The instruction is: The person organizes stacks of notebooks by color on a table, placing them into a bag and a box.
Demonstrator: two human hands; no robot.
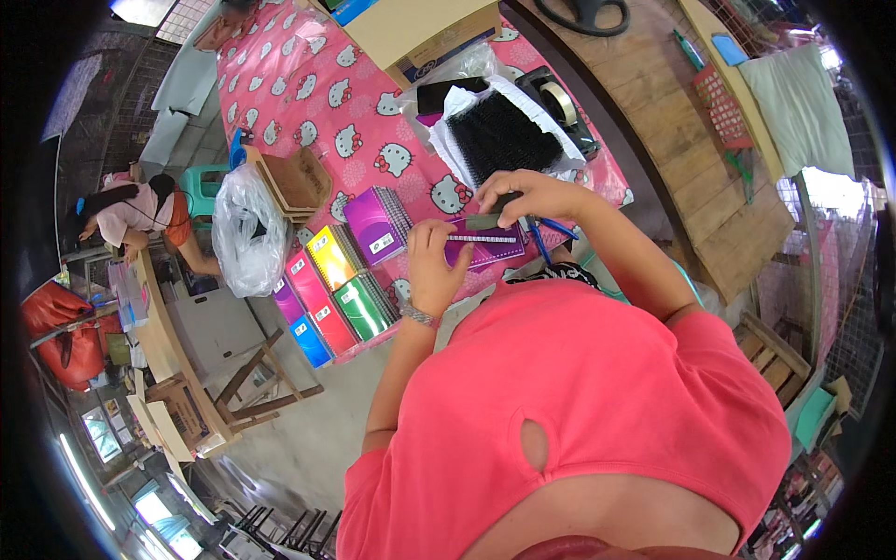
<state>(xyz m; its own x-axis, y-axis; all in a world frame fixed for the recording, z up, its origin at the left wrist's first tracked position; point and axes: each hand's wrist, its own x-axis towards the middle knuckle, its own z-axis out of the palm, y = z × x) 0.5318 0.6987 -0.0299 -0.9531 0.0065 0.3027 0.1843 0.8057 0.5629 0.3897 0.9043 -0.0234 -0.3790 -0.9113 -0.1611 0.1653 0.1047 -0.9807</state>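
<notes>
A purple notebook point(499, 250) with a pale binding strip lies at the table's near edge. My left hand point(437, 266) rests on its left side, thumb spread from the fingers. Over the notebook's top edge, my right hand point(527, 198) is closed round the black handle of a flat-bladed tool point(483, 222). The grey-green blade points left toward my left fingers; whether it touches the strip, I cannot tell. Just left of my left hand are a stack of purple spiral notebooks point(373, 224) and rows of yellow, green, red, pink and blue ones point(333, 257).
Black binding coils point(504, 135) lie on white paper beyond my right hand. Beside them is a tape roll point(558, 103). Blue-handled scissors point(541, 241) lie right of the notebook. A cardboard box point(420, 37) stands at the back, a plastic bag point(247, 233) at left. Another person point(140, 215) bends far left.
</notes>
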